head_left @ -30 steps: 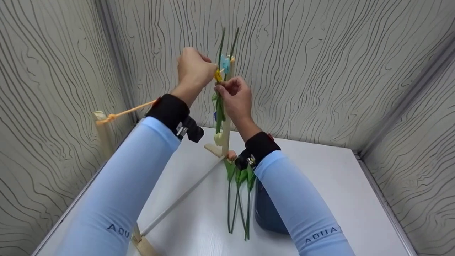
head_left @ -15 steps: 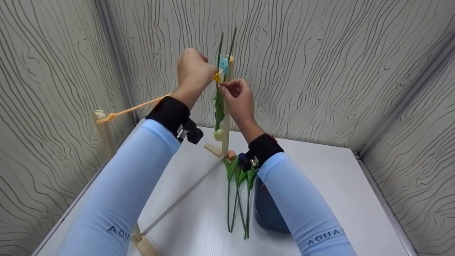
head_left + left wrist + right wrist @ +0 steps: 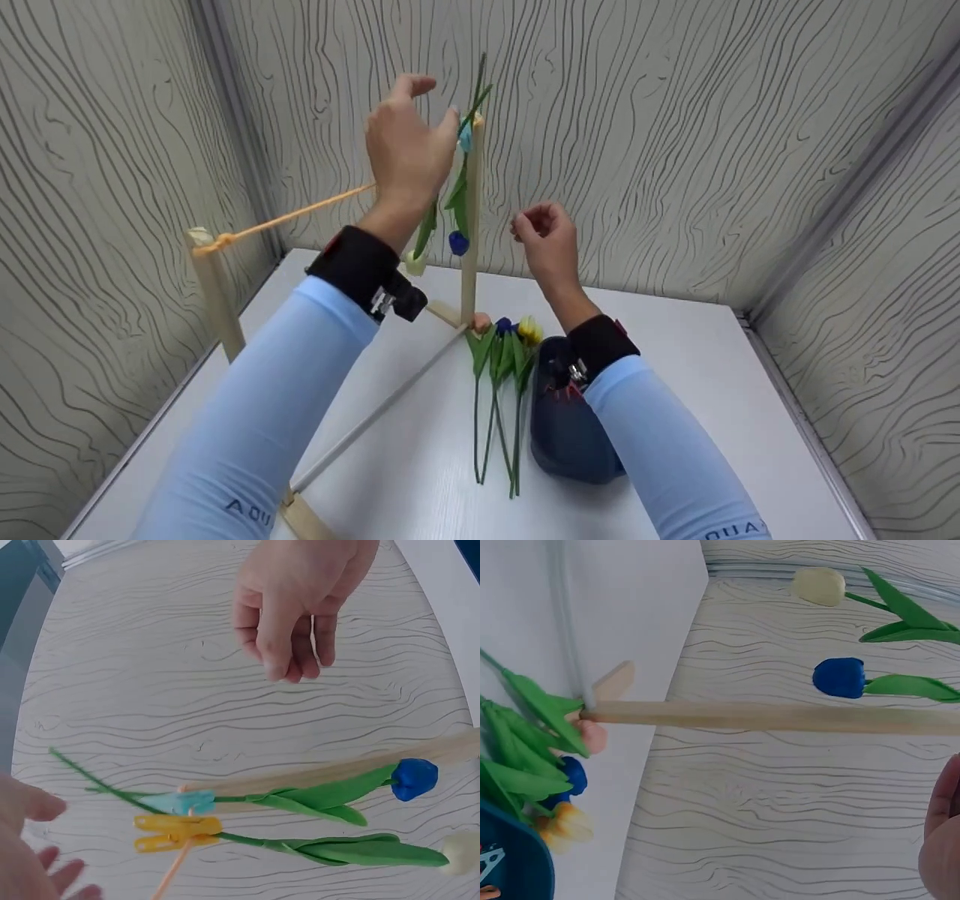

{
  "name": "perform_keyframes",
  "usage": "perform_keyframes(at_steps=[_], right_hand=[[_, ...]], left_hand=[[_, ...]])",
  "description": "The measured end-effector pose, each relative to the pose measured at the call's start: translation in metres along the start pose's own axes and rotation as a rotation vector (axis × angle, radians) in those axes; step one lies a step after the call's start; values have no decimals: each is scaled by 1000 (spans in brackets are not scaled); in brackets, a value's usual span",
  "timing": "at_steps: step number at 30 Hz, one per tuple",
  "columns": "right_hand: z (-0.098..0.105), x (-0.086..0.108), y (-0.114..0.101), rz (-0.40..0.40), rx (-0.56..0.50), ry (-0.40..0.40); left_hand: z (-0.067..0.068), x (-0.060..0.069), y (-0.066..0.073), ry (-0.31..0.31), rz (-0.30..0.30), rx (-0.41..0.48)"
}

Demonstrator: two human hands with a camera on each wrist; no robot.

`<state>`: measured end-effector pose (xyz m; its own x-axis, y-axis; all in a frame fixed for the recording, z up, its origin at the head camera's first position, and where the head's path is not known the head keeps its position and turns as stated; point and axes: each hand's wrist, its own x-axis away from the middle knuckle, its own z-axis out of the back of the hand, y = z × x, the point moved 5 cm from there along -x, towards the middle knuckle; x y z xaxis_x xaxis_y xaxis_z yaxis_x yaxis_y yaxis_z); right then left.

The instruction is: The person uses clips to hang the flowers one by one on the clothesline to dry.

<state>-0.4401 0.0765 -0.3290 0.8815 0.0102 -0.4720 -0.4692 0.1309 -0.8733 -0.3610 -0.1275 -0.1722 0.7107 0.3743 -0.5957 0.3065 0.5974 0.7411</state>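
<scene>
My left hand (image 3: 409, 154) is beside the orange cord (image 3: 300, 210), fingers apart and holding nothing. Close to its fingertips in the left wrist view, a yellow clothespin (image 3: 176, 834) clamps the stem of a white tulip (image 3: 460, 850) on the cord. Next to it, a light blue clothespin (image 3: 187, 802) clips the stem of a blue tulip (image 3: 415, 779). Both tulips hang head down. My right hand (image 3: 551, 244) is away to the right of the wooden post (image 3: 472, 225), its fingers loosely bent with nothing in them.
Several tulips (image 3: 499, 360) lie on the white table (image 3: 660, 345) by the post's foot. Right of them stands a dark blue bin (image 3: 574, 454) with clothespins (image 3: 490, 862) inside. A second post (image 3: 214, 292) carries the cord's left end.
My left hand has let go of the yellow clothespin, opening its fingers. My right hand has left the stem and moved right and down. The white tulip now hangs farther left.
</scene>
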Motion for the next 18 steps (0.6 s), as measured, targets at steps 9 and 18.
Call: perform_keyframes(at_steps=[9,18], right_hand=[[52,38,47,-82,165,-47],[72,67,82,-39,494,-195]], left_hand=[[-35,80,-30,110,-648,157],[-79,137,-126,-344,-410,56]])
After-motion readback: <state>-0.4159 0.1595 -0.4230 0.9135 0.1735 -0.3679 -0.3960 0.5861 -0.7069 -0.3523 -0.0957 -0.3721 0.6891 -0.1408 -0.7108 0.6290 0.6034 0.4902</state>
